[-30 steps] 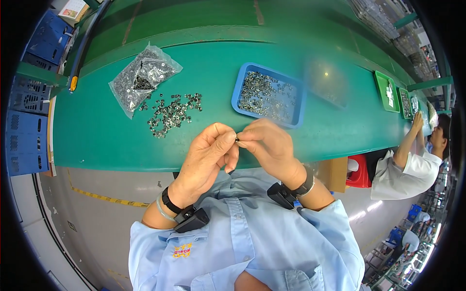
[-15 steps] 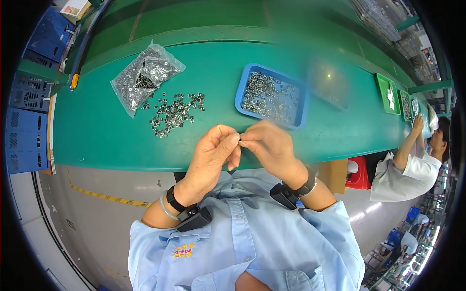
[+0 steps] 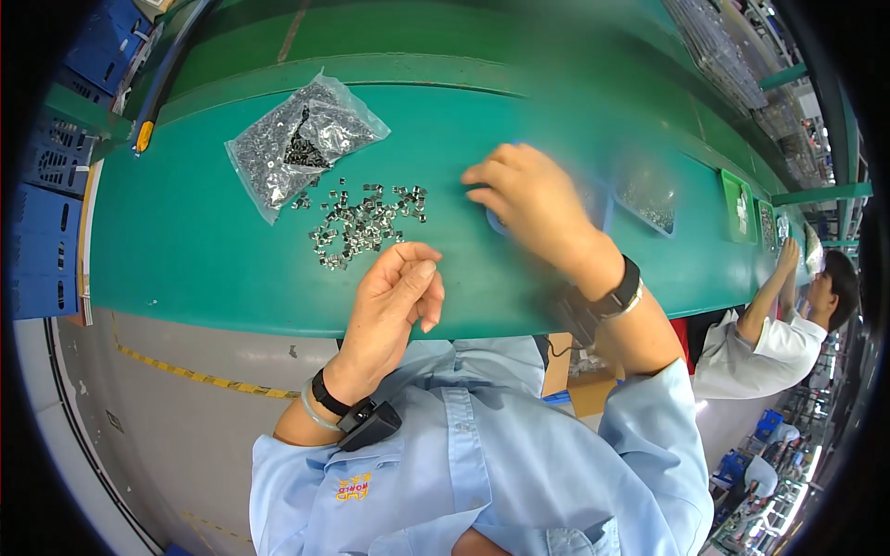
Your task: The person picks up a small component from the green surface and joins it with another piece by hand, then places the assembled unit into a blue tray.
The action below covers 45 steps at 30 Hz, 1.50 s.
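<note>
My left hand (image 3: 397, 295) is at the near edge of the green table, its fingers curled and the thumb close to the index finger. Whatever it pinches, if anything, is too small to make out. Farther right, my right hand (image 3: 538, 199) reaches over the blue tray (image 3: 607, 208) and covers most of it. Its fingers are bent, with a gap between the tips and nothing visible in them. Beyond my left hand lies a loose pile of small shiny metal clips (image 3: 362, 222). A clear plastic bag (image 3: 264, 153) filled with similar small parts rests behind the pile.
Right of the blue tray stands a blurred translucent tray (image 3: 669, 225). Green trays (image 3: 737, 208) are at the table's right end, where a co-worker (image 3: 765, 343) in a white top works. Blue crates (image 3: 42, 250) are stacked at the left. A cardboard box (image 3: 593, 397) sits below the table.
My hands have parted. The right hand has moved away and to the right, over the blue tray; the left stays near the table edge. The view has shifted slightly.
</note>
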Each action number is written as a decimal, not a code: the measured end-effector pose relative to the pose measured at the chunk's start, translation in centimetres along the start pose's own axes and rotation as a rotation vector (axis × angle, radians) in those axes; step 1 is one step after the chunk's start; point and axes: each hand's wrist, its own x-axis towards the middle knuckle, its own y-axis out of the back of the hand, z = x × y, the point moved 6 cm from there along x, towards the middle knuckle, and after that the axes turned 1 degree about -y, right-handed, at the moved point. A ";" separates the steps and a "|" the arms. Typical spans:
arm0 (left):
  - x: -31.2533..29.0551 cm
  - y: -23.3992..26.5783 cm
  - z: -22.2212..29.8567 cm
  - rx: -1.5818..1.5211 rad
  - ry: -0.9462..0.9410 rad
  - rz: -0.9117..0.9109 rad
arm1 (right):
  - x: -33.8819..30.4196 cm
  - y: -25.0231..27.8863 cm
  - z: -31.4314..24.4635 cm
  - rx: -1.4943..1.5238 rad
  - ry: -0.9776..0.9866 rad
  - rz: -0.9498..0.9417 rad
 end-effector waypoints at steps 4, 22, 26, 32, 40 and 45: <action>0.0 0.4 0.5 -0.039 0.011 -0.026 | 2.5 -3.5 -1.1 0.036 0.081 -0.133; 0.9 -1.1 1.2 0.026 -0.001 -0.025 | -1.3 1.6 -4.6 0.279 0.095 -0.119; 0.8 -2.1 0.2 -0.100 0.052 -0.065 | -3.2 2.0 -4.5 0.305 0.070 0.078; 0.6 -3.3 -0.7 -0.115 0.039 -0.059 | -5.5 2.2 -4.4 0.295 -0.002 0.228; 0.4 -4.7 -0.2 -0.052 0.010 -0.082 | -6.9 2.3 -3.7 0.414 -0.024 0.291; 0.8 -4.7 -0.8 -0.066 0.026 -0.130 | -7.3 2.2 -3.7 0.449 -0.042 0.296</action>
